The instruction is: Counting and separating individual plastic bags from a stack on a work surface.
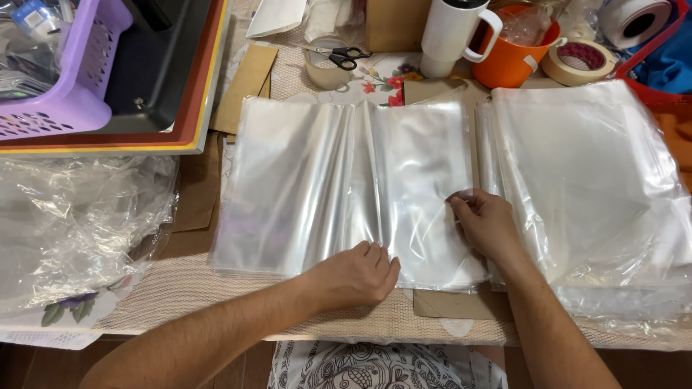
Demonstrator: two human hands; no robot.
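Note:
A stack of clear plastic bags (303, 180) lies flat in the middle of the table, its top sheets rippled. My left hand (357, 274) rests on the stack's near edge, fingers curled down onto the plastic. My right hand (486, 223) sits at the stack's right side, fingertips pinching the top bag's edge. A second, thicker pile of clear plastic bags (584, 180) lies just right of my right hand.
Crumpled clear plastic (72, 223) lies at the left. A purple basket (65, 79) sits on a dark tray (180, 86) at the back left. Scissors (342, 56), a white mug (450, 36), an orange tub (512, 50) and tape rolls (580, 61) line the back. Brown cardboard (450, 306) pokes out near the front edge.

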